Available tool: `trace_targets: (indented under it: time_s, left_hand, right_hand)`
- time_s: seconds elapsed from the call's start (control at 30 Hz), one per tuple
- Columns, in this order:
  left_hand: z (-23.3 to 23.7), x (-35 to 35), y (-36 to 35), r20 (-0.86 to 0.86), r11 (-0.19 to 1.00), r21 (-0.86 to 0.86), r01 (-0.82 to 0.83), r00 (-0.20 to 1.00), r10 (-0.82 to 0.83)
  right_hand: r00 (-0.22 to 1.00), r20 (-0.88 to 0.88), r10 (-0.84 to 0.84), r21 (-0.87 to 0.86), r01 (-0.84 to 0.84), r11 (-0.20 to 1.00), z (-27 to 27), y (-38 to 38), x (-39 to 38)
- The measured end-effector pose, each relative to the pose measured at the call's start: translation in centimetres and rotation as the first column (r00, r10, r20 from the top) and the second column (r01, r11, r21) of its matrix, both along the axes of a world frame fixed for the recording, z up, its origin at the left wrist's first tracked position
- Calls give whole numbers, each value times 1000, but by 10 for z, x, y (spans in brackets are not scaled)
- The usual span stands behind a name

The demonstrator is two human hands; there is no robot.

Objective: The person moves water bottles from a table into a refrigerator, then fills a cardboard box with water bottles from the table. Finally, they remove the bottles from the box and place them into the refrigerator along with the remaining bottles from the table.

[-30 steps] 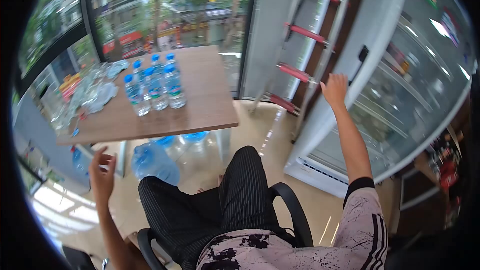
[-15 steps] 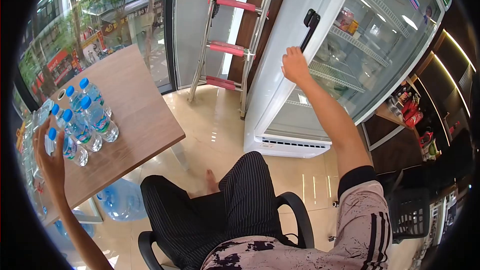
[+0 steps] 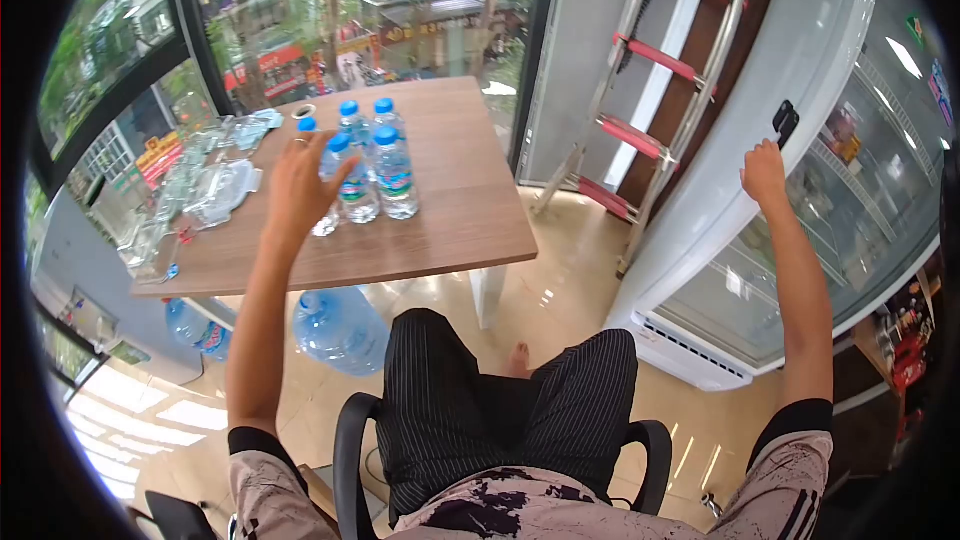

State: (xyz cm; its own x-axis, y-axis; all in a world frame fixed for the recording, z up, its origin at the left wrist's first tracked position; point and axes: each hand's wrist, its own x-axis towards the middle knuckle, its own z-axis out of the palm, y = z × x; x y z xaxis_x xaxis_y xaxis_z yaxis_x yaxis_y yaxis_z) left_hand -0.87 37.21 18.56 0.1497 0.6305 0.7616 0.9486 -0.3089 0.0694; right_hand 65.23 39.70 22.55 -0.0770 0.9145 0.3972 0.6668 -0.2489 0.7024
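Several small water bottles with blue caps [image 3: 396,178] stand close together on the wooden table [image 3: 465,190]. My left hand [image 3: 303,185] is over the front left bottles with its fingers apart, partly hiding them; whether it touches one cannot be made out. At the right, my right hand [image 3: 764,172] is curled at the fridge door's edge, by the black handle [image 3: 786,120]. The fridge [image 3: 700,270] has a glass door that looks closed, with a few items on the wire shelves inside.
Clear plastic containers [image 3: 222,192] lie on the table's left part. Large blue water jugs [image 3: 340,328] stand underneath. A ladder with red rungs [image 3: 655,55] leans between window and fridge. Chair armrests [image 3: 357,460] flank my legs.
The view has turned left, so table and bottles sit nearer the middle. My left hand is now over the bottles with fingers spread. My right hand remains at the fridge handle.
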Motion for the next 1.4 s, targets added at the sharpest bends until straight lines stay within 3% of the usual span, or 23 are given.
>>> trace_targets:
  time_s: [0.1, 0.3, 0.43, 0.6, 0.67, 0.73, 0.87, 0.93, 0.97, 1.03, 1.13, 1.17, 1.2, 1.23, 1.4]
  left_hand:
    - [3, 5, -7, 19, 995, -94, -44, 999, 46]
    - [7, 12, 0, 68, 997, -73, 39, 997, -34]
    - [12, 22, 13, 10, 998, -65, -18, 1000, 19]
    - [10, 29, 25, -58, 971, -232, -66, 997, 54]
    - [12, 32, 30, -92, 965, -249, -88, 994, 67]
    - [5, 32, 42, -127, 974, -195, -118, 987, 94]
    - [6, 37, 48, -197, 973, -200, -115, 978, 76]
    - [7, 36, 52, -229, 965, -194, -176, 965, 130]
    - [7, 31, 56, -238, 955, -243, -172, 965, 113]
    - [-2, 17, 68, -174, 969, -230, -89, 984, 49]
    - [2, 17, 67, -145, 956, -294, -4, 989, -40]
    - [2, 18, 66, -168, 968, -250, 36, 982, -80]
    - [-12, 6, 81, -259, 994, -59, 88, 961, -100]
    - [-9, 16, 73, -171, 988, -104, 118, 976, -134]
    - [-13, 4, 92, -185, 983, -132, 131, 971, -154]
  right_hand:
    - [998, -17, 56, 91, -54, 994, -12, 14, 13]
    - [995, -51, 89, 186, -78, 980, -20, 29, 22]
    - [990, -72, 123, 180, -108, 978, -21, 33, 28]
    - [969, -143, 201, 198, -171, 965, -11, 12, 8]
    - [958, -197, 207, 233, -159, 959, -13, -15, -8]
    - [936, -88, 340, 300, -301, 905, -10, -47, -25]
    - [927, -103, 361, 346, -307, 886, -18, -109, -50]
    - [845, -15, 534, 432, -477, 766, -20, -139, -57]
    - [865, -22, 502, 424, -446, 788, -20, -153, -64]
    - [790, 18, 612, 485, -542, 686, -16, -186, -78]
    - [820, 32, 571, 491, -511, 706, -16, -232, -81]
    - [813, 27, 582, 478, -522, 706, -17, -247, -82]
    - [799, 19, 600, 466, -538, 702, -18, -263, -81]
    - [822, 25, 569, 460, -515, 723, -18, -278, -79]
    - [821, 78, 565, 487, -526, 698, -22, -345, -74]
